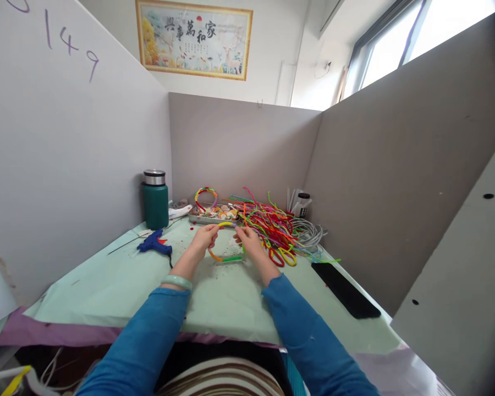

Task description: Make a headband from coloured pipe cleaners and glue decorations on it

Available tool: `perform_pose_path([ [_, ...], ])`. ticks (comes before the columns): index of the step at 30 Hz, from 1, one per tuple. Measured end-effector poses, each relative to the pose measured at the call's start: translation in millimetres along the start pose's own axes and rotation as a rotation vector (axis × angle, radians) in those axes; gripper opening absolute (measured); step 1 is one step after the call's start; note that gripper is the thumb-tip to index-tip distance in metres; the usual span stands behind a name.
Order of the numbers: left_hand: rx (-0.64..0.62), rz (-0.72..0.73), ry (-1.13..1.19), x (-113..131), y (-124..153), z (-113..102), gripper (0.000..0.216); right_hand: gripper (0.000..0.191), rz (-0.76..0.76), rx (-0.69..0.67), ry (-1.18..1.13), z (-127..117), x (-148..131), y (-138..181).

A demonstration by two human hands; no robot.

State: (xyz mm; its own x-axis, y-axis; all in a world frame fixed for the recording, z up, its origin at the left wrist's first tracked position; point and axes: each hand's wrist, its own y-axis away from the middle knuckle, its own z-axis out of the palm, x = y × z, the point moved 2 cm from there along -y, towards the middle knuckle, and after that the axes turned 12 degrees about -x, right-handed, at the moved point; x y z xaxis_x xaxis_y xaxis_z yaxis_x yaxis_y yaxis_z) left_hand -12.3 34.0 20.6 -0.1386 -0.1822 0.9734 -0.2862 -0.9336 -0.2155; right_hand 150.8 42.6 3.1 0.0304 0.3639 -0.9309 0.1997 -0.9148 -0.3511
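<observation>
Both my hands hold a hoop wrapped in coloured pipe cleaners [226, 257] just above the pale green table cover [226, 300]. My left hand [204, 237] pinches the hoop's upper left side. My right hand [247, 240] grips its upper right side, fingers closed. The hoop shows yellow, orange and green sections. A green bangle sits on my left wrist.
A heap of coloured pipe cleaners [272, 223] lies behind my right hand, with white wires [309, 231] beside it. A tray of small pieces [214, 213] carries another wrapped hoop [205, 196]. A blue glue gun [154, 245] and green flask [155, 199] stand left. A black phone [345, 290] lies right. Partition walls enclose the table.
</observation>
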Motion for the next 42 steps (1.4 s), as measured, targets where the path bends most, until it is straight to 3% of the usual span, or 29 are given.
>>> perform_pose_path([
  [2,-0.015,0.006,-0.019,0.5,0.4,3.0,0.036,0.028,0.008,-0.083,-0.040,8.0,0.6,0.9],
  [9,-0.003,0.011,0.082,1.8,0.4,3.7,0.042,0.026,-0.024,0.093,-0.185,8.1,6.5,-1.5],
  [19,0.055,0.053,-0.041,3.9,1.1,2.4,0.028,0.024,0.044,0.038,-0.294,24.6,12.1,5.8],
  [25,0.052,0.077,-0.008,5.1,2.0,2.5,0.034,0.024,0.068,0.026,-0.289,25.7,10.7,7.2],
  [29,0.055,0.073,0.007,5.3,1.8,2.9,0.032,0.028,0.049,0.063,-0.158,20.5,9.9,5.6],
  [35,-0.002,0.079,-0.011,7.5,2.6,6.9,0.035,0.030,-0.180,0.150,0.200,11.1,-5.9,6.5],
  [38,-0.004,0.143,-0.086,8.2,3.2,10.0,0.036,0.029,-0.227,0.175,0.261,10.0,-13.8,9.3],
  [42,0.086,0.274,-0.267,6.1,1.0,9.9,0.032,0.031,-0.205,0.179,0.290,11.4,-17.7,12.6],
])
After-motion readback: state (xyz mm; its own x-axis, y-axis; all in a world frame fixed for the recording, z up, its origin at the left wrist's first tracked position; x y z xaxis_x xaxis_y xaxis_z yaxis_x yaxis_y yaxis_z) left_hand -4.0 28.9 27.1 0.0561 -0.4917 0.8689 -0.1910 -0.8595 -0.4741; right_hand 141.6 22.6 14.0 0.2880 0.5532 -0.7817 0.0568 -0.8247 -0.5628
